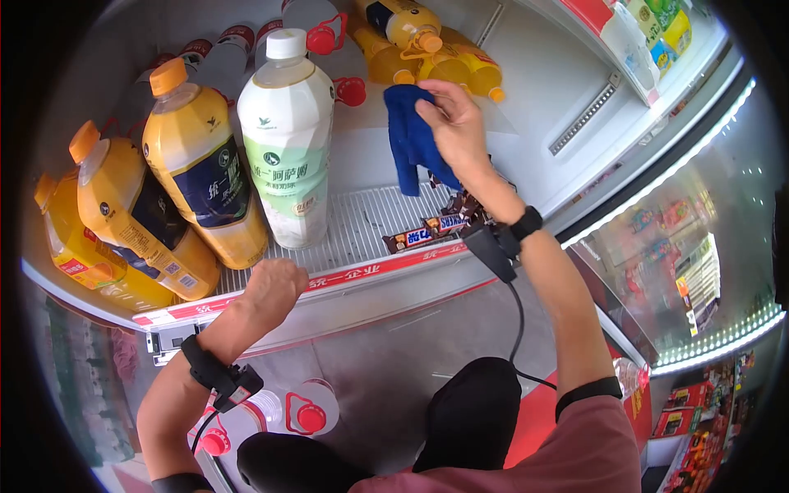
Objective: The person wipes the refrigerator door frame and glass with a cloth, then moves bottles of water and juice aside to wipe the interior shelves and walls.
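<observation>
My right hand (pixel 452 123) pinches the top of a dark blue cloth (pixel 413 135), which hangs over the wire shelf (pixel 357 215). Below the cloth and my wrist lie several dark-wrapped snack bars (pixel 431 232). My left hand (pixel 275 287) rests at the red front strip (pixel 362 273), its fingers bent and partly hidden; whether it holds anything is unclear. Just behind it stands a white and green bottle (pixel 286 156) with a white cap. To its left are orange-capped bottles, the nearest (pixel 209 172) with a dark label.
Further back lie yellow drink bottles (pixel 448 66) and large bottles with red handles (pixel 325 37). The fridge side wall (pixel 567 90) and glass door (pixel 657 238) are at the right. Red-capped bottles (pixel 311 415) stand on the floor beside my knees.
</observation>
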A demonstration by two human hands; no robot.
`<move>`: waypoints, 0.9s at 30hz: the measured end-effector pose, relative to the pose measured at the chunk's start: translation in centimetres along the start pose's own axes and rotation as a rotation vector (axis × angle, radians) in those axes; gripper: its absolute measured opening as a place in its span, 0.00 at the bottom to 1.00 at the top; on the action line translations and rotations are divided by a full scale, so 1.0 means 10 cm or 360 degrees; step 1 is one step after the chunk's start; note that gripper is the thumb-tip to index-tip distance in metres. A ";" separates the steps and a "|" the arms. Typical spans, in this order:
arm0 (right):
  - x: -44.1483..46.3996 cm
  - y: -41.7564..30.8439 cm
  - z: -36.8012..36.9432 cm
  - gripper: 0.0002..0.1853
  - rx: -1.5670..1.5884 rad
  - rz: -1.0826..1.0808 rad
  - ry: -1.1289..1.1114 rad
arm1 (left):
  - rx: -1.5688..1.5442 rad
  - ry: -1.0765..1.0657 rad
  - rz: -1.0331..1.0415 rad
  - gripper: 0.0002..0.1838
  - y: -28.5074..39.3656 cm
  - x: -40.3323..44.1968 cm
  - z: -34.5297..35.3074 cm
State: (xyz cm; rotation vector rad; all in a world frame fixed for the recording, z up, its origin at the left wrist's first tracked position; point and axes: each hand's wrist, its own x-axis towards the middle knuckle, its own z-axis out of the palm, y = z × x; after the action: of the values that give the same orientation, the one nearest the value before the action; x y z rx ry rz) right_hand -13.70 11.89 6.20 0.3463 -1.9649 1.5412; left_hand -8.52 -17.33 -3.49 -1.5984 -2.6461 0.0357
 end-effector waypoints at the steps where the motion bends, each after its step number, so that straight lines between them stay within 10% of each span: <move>1: 0.10 0.12 0.11 0.14 -0.0309 -0.0236 -0.0125 | 0.0005 0.0044 0.0026 0.06 -0.01 -0.01 0.03; 4: 0.17 0.63 0.26 0.18 -0.1325 -0.0709 -0.0510 | 0.0264 -0.0140 -0.0068 0.08 0.05 0.00 0.00; 7: 0.26 0.58 0.05 0.19 -0.1214 -0.0390 -0.0696 | 0.0146 -0.0235 -0.0142 0.08 0.06 0.04 -0.01; 16: 0.27 0.81 -1.55 0.15 -0.2407 -0.0028 -0.0032 | 0.0124 -0.0085 -0.0269 0.05 0.13 0.01 0.00; 27: 0.17 0.75 -0.02 0.17 -0.1204 -0.0472 -0.0097 | 0.0034 -0.0276 -0.0401 0.03 0.18 0.19 -0.08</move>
State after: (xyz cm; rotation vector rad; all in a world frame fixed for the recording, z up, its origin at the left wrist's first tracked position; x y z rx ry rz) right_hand -19.04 14.56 1.37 0.3358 -2.2508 0.5422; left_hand -7.77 -14.81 -2.72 -1.2990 -2.9463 0.2003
